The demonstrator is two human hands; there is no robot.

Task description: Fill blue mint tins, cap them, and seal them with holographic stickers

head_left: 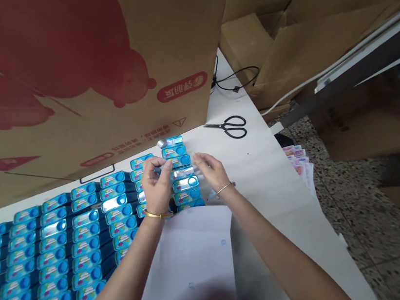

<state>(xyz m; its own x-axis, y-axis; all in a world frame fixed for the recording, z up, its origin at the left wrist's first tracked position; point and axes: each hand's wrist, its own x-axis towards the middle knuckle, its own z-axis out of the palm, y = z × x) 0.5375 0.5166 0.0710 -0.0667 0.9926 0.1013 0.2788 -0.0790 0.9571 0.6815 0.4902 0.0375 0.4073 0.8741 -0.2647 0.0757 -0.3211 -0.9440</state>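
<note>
Rows of small blue tins [87, 233] with rounded corners stand packed on the white table. My left hand [156, 186] is over the top of the right-hand rows, its fingers curled toward the thumb; whatever may be pinched there is too small to tell. Just right of the end column [186, 196], my right hand [214, 171] has its fingers stretched out with nothing visible in them. A white sheet [194, 252] with small faint blue marks lies between my forearms, covering part of the tins. At the far end of that column is a small silvery round piece [161, 143].
A large cardboard carton [174, 33] with red print borders the tins at the back left. Black-handled scissors [228, 126] lie on the table [266, 203], beyond my right hand. A black cable [237, 78] and more cardboard [247, 40] are behind. Printed papers [299, 163] show past the right edge.
</note>
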